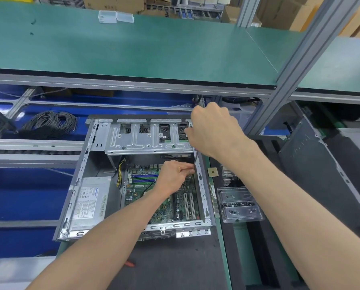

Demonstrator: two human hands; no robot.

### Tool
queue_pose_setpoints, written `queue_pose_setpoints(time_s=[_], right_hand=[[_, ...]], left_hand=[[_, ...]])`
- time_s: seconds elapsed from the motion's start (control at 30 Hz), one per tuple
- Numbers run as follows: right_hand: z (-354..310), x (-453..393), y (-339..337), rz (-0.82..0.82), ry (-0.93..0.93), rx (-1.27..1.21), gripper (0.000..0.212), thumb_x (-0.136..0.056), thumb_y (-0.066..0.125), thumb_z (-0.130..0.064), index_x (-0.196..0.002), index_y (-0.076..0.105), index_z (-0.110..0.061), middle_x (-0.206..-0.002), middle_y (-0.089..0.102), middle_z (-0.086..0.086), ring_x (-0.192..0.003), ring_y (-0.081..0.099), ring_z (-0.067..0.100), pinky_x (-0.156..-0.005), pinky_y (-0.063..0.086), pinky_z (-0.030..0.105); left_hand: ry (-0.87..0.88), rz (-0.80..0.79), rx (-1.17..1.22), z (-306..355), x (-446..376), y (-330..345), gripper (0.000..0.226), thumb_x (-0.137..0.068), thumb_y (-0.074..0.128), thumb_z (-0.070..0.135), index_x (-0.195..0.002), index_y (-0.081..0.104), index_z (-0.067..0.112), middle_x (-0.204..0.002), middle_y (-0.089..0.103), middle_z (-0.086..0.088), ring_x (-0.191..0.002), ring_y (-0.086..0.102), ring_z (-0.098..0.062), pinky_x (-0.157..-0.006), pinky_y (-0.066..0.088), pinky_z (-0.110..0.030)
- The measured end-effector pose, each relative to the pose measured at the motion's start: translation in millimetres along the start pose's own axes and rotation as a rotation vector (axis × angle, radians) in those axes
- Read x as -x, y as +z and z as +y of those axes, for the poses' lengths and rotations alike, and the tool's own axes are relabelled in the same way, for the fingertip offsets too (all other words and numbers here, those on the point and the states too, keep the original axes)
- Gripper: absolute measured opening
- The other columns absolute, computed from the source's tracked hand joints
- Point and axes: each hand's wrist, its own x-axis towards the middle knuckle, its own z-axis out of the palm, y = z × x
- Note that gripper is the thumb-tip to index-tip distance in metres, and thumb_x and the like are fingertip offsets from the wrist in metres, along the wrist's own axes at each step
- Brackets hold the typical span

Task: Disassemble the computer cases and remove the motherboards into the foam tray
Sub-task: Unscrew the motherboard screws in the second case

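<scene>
An open grey computer case (78, 181) lies on a dark mat in front of me. Its green motherboard (141, 185) sits inside, beside a silver power supply (90, 201). My right hand (213, 130) grips the handle of a screwdriver; the thin shaft (195, 159) runs straight down into the case by its right wall. My left hand (174, 177) is inside the case over the board and pinches the shaft near its tip. A metal drive cage (147, 137) spans the case's far end. A black foam tray (258, 248) lies to the right.
A clear plastic box (238, 204) holding screws rests on the foam, with a gold CPU chip (212, 172) and a heatsink (227, 174) behind it. Another case (321, 164) leans at the right. Coiled grey cables (51, 123) lie at the left. An aluminium post (296, 65) rises close behind my right hand.
</scene>
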Motion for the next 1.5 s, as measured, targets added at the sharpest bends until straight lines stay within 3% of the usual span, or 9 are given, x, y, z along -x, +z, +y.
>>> queue_pose_setpoints(time_s=[0.3, 0.5, 0.7, 0.8, 0.97, 1.13, 1.23, 1.4, 1.5], right_hand=[[10, -9, -28, -0.332, -0.327, -0.125, 0.028, -0.069, 0.056, 0.000, -0.064, 0.066, -0.025, -0.073, 0.063, -0.007, -0.071, 0.057, 0.014, -0.052, 0.036, 0.021], [13, -8, -22, -0.201, -0.113, 0.078, 0.036, -0.097, 0.049, -0.051, -0.099, 0.051, -0.015, -0.074, 0.030, -0.001, -0.079, 0.042, 0.030, -0.069, 0.037, 0.038], [9, -7, -24, -0.270, -0.282, 0.012, 0.007, -0.090, 0.058, -0.015, -0.084, 0.060, -0.020, -0.096, 0.059, 0.003, -0.091, 0.055, 0.026, -0.070, 0.043, 0.036], [10, -3, -31, -0.340, -0.366, -0.119, 0.030, -0.076, 0.058, -0.001, -0.087, 0.064, -0.028, -0.099, 0.057, -0.002, -0.091, 0.055, 0.021, -0.068, 0.041, 0.031], [8, -1, -17, -0.094, -0.186, 0.060, 0.047, -0.094, 0.047, -0.060, -0.110, 0.058, -0.017, -0.079, 0.046, 0.002, -0.080, 0.050, 0.027, -0.066, 0.040, 0.040], [8, -7, -15, -0.175, -0.271, 0.021, 0.008, -0.089, 0.056, -0.020, -0.095, 0.057, -0.015, -0.084, 0.054, 0.005, -0.090, 0.058, 0.030, -0.070, 0.047, 0.037], [11, -4, -24, -0.354, -0.347, -0.229, 0.031, -0.072, 0.058, -0.004, -0.091, 0.054, -0.027, -0.089, 0.065, -0.001, -0.080, 0.057, 0.019, -0.065, 0.048, 0.034], [6, -3, -17, -0.089, -0.218, 0.121, 0.038, -0.092, 0.050, -0.061, -0.096, 0.056, -0.023, -0.068, 0.034, -0.001, -0.072, 0.046, 0.028, -0.064, 0.038, 0.037], [5, -7, -15, -0.085, -0.228, 0.149, 0.027, -0.096, 0.053, -0.040, -0.099, 0.059, -0.014, -0.067, 0.029, -0.001, -0.076, 0.047, 0.031, -0.063, 0.036, 0.038]], left_hand=[[-0.008, -0.093, -0.028, 1, -6, -9, 0.017, -0.090, 0.073, 0.020, -0.106, 0.079, 0.018, -0.111, 0.075, 0.005, -0.103, 0.066, -0.001, -0.100, 0.048, -0.019], [0.022, -0.049, -0.106, 7, -7, -1, 0.016, -0.090, 0.072, 0.016, -0.105, 0.079, 0.019, -0.106, 0.075, 0.002, -0.101, 0.069, -0.006, -0.098, 0.050, -0.024], [0.053, -0.056, -0.173, 7, -8, -4, 0.013, -0.087, 0.076, 0.027, -0.098, 0.080, 0.023, -0.101, 0.076, 0.005, -0.095, 0.072, -0.012, -0.092, 0.052, -0.030], [0.029, -0.065, -0.191, 5, -8, -6, 0.011, -0.086, 0.077, 0.030, -0.095, 0.081, 0.024, -0.101, 0.077, 0.006, -0.093, 0.072, -0.013, -0.090, 0.052, -0.031], [0.095, -0.048, -0.246, 5, -10, -5, 0.015, -0.089, 0.074, 0.030, -0.098, 0.079, 0.019, -0.102, 0.076, 0.002, -0.096, 0.072, -0.015, -0.096, 0.052, -0.031], [0.213, -0.019, -0.406, 5, -9, -2, 0.017, -0.093, 0.069, 0.028, -0.091, 0.082, 0.017, -0.085, 0.077, -0.005, -0.080, 0.071, -0.029, -0.066, 0.044, -0.028], [0.222, -0.047, -0.458, 2, -8, -3, 0.019, -0.094, 0.067, 0.029, -0.087, 0.082, 0.017, -0.079, 0.076, -0.007, -0.075, 0.068, -0.031, -0.064, 0.044, -0.032], [0.224, -0.029, -0.471, 6, -10, -3, 0.023, -0.094, 0.068, 0.027, -0.083, 0.080, 0.012, -0.081, 0.077, -0.006, -0.074, 0.068, -0.028, -0.065, 0.039, -0.026], [0.216, -0.068, -0.512, 8, -11, -3, 0.025, -0.096, 0.065, 0.029, -0.085, 0.080, 0.013, -0.082, 0.077, -0.005, -0.077, 0.068, -0.027, -0.065, 0.039, -0.026]])
